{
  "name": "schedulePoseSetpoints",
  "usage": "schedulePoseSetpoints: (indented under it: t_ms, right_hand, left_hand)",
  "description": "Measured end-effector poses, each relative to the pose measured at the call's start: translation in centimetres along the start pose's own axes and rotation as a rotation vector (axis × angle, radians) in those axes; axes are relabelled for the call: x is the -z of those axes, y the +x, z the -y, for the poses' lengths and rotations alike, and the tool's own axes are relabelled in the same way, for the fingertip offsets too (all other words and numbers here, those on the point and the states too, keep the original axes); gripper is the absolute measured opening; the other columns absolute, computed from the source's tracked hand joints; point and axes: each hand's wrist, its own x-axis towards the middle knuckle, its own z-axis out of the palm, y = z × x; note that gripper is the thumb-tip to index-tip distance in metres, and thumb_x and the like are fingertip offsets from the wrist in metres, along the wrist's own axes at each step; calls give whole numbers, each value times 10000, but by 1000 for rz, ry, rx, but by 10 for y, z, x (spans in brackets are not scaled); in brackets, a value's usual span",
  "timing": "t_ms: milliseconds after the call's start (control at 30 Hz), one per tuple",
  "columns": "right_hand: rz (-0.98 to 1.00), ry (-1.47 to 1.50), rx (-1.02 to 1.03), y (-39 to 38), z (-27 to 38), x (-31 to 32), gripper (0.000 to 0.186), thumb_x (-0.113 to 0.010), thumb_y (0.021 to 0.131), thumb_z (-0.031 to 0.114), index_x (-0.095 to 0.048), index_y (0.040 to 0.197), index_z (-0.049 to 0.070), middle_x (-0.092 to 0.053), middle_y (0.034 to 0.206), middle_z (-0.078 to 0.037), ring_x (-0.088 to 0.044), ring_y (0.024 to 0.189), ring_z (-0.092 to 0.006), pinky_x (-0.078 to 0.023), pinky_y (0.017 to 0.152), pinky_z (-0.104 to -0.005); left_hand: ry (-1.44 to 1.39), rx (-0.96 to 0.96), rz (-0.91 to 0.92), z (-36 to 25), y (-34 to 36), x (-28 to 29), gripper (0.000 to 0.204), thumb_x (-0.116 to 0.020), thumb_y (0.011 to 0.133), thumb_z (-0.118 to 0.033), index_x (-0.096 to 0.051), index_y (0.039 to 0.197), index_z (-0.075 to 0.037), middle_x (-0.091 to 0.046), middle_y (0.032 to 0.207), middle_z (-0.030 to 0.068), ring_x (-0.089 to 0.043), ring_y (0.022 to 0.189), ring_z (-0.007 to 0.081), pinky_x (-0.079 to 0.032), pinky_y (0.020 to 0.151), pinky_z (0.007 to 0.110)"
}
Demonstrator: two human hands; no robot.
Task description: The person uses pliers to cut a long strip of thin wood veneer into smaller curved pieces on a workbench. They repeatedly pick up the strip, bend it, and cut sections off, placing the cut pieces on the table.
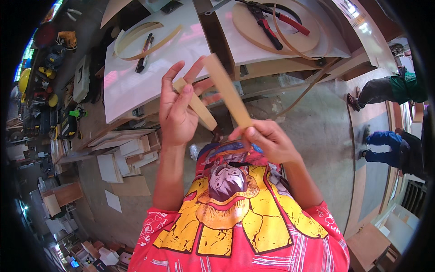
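My left hand (pixel 178 115) is raised before my chest, its thumb pressing a short, flat wood-coloured strip (pixel 201 111) against the fingers. The other fingers are partly spread behind it. In my right hand (pixel 271 141) a second, longer-looking wood-coloured strip (pixel 228 90) is pinched at its lower end. It slants up and left, slightly blurred, close to my left fingertips. Whether the two strips join anywhere cannot be made out. Beyond my hands, a curved strip of edge banding (pixel 156 47) and a black-and-red marker or knife (pixel 145 53) lie on a white panel (pixel 120 86).
On the right worktop, red-handled pliers (pixel 265 27) rest on a large coil of edge banding (pixel 247 29). A loose band (pixel 308 88) trails off it toward the floor. Board offcuts (pixel 122 158) stack beneath the left table. Two people stand at the far right, near blue trousers (pixel 385 146).
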Motion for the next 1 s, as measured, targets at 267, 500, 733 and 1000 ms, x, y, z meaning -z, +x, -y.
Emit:
schedulePoseSetpoints:
  t_ms: [267,500,733,1000]
  right_hand:
    - [-62,120,-186,17,-19,-14,390,-527,1186,344,-708,1071,19,-474,710,66,-432,647,-35,-348,573,-247]
    - [-349,111,-169,15,-20,-20,237,-663,1121,258,-712,1099,27,-585,802,21,-470,619,-58,-398,576,-259]
    - [-316,-483,107,18,-35,-7,189,-723,1044,181,-723,1151,25,-658,1039,-113,-660,927,-228,-511,789,-360]
    - [-269,-251,92,24,-40,-19,186,-663,1102,206,-689,1039,32,-702,809,-86,-689,737,-206,-520,691,-341]
  left_hand:
    - [-307,-81,182,16,14,-13,374,-340,1205,-239,-372,1560,-128,-431,1674,279,-707,1237,490,-654,920,476]
    - [-63,-137,82,26,15,-28,290,-352,1177,-184,-349,1463,-135,-662,1286,315,-711,834,304,-498,694,344]
    - [-76,29,116,14,18,-34,247,-375,1081,-47,-376,1312,-133,-656,1091,275,-624,710,256,-517,698,381]
    - [-26,-109,39,17,13,-52,228,-383,1098,-81,-362,1296,-192,-646,1071,276,-581,613,246,-503,591,350]
